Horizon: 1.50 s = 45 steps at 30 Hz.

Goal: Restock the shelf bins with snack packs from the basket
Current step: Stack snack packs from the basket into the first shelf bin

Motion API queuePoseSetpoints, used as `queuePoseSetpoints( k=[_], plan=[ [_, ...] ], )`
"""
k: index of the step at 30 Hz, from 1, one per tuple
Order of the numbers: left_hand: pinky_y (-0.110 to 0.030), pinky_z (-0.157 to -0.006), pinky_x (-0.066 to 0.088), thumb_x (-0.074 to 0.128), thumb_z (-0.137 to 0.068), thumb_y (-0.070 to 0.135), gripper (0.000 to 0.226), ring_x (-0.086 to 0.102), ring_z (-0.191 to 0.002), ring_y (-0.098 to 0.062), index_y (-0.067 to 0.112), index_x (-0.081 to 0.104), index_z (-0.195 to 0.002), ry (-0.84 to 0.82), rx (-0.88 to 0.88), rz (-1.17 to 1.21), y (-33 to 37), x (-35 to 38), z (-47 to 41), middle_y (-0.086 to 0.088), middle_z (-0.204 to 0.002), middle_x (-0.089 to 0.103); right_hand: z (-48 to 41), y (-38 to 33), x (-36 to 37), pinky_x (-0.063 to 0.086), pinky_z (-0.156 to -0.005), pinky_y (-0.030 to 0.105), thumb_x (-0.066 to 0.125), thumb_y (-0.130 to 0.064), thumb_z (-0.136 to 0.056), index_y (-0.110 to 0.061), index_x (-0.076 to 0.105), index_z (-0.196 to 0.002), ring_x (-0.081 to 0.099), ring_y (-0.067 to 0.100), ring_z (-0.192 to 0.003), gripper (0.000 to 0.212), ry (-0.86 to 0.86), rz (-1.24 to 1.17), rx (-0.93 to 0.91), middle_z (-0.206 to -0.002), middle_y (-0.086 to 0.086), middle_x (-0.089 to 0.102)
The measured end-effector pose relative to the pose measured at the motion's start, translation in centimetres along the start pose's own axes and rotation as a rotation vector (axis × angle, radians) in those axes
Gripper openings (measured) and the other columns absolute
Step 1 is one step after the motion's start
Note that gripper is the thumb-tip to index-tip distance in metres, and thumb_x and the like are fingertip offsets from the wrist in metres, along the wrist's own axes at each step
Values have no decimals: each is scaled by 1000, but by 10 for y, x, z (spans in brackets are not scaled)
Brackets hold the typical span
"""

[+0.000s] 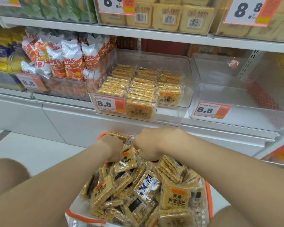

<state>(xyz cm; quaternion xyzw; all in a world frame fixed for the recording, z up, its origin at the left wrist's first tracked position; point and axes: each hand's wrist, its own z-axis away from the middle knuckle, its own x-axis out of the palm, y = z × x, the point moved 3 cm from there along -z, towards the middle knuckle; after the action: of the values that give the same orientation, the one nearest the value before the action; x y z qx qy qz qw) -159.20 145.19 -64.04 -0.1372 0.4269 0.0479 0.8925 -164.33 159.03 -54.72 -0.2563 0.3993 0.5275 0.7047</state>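
Observation:
A basket (209, 199) with an orange rim sits low in front of me, heaped with several yellow rice-cracker snack packs (175, 199). My left hand (111, 147) grips a snack pack (119, 135) at the far end of the heap. Beside it my right hand (150, 144) is curled down into the packs; what its fingers hold is hidden. Above, a clear shelf bin (184, 99) holds neat rows of the same packs (139, 86).
To the right stands an empty clear bin (236, 95) with an 8.8 price tag. At left, red and white snack bags (70, 61) fill another bin. The upper shelf carries boxed yellow cakes (167, 17). White shelf base and floor lie below.

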Motion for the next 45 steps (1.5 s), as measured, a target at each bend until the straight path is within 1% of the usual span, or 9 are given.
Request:
queuePoseSetpoints(
  k=[7, 14, 18, 23, 26, 29, 34, 40, 45],
  plan=[
    [-37, -90, 42, 56, -106, 34, 19, 55, -94, -23, 18, 54, -98, 66, 33, -171, 0, 15, -12, -1, -98, 58, -5, 4, 3, 62, -82, 44, 49, -21, -100, -17, 65, -131, 70, 31, -102, 35, 1, -1, -25, -120, 11, 67],
    [-32, -68, 50, 59, -99, 17, 15, 60, -86, -22, 12, 62, -113, 44, -29, -52, 1, -31, 10, 0, -89, 52, -1, 14, -7, 44, -51, 31, 48, -11, -99, -10, 57, -78, 57, 24, -61, 23, 107, 19, 19, -78, 7, 59],
    [-33, -62, 54, 51, -99, 17, 18, 62, -71, -22, 12, 56, -82, 55, 5, 172, -5, -70, 37, -4, -84, 59, 2, 24, -16, 60, -60, 41, 54, -8, -95, -8, 67, -100, 70, 32, -81, 13, 227, -11, 2, -100, 10, 63],
    [-38, -59, 63, 45, -103, 19, 28, 67, -78, -29, 6, 63, -120, 9, 116, 726, -21, -100, 72, -10, -99, 57, 24, 28, -33, 52, -80, 37, 84, -61, -77, -23, 48, -115, 52, 18, -99, 65, 359, -88, -157, -111, -4, 51],
    [-36, -53, 55, 44, -100, 16, 26, 58, -59, -26, 4, 65, -108, 46, 146, 992, -31, -114, 91, -13, -81, 62, 39, 26, -40, 50, -74, 36, 83, -75, -65, -28, 39, -113, 49, 16, -92, 80, 518, -113, -178, -108, -8, 43],
    [-29, -50, 42, 42, -100, 19, 28, 44, -49, -21, -2, 61, -101, 61, 176, 1170, -39, -123, 104, -10, -62, 53, 53, 28, -50, 53, -68, 41, 75, -45, -76, -33, 38, -111, 52, 15, -85, 53, 720, -182, -210, -100, -12, 47],
    [-42, -73, 67, 40, -108, 58, 57, 79, -80, -33, 9, 69, -113, 274, 211, 1427, -42, -139, 113, -18, -93, 80, 70, 45, -59, 55, -59, 47, 63, -27, -81, -28, 57, -100, 63, 16, -64, 20, 906, -521, -146, -75, -7, 65],
    [-43, -73, 65, 43, -108, 57, 53, 77, -95, -30, 17, 78, -105, 573, 335, 1347, -35, -150, 109, -12, -105, 79, 68, 56, -54, 62, -55, 47, 56, 0, -94, -12, 59, -122, 76, 34, -66, 31, 745, -1153, -64, -112, 9, 69],
    [-46, -72, 66, 45, -112, 41, 42, 78, -92, -29, 13, 77, -111, 627, 417, 1288, -31, -150, 106, -7, -102, 80, 70, 63, -57, 63, -66, 54, 63, -20, -102, -15, 70, -108, 76, 25, -66, 11, 812, -1109, -15, -90, 5, 78]
  ],
)
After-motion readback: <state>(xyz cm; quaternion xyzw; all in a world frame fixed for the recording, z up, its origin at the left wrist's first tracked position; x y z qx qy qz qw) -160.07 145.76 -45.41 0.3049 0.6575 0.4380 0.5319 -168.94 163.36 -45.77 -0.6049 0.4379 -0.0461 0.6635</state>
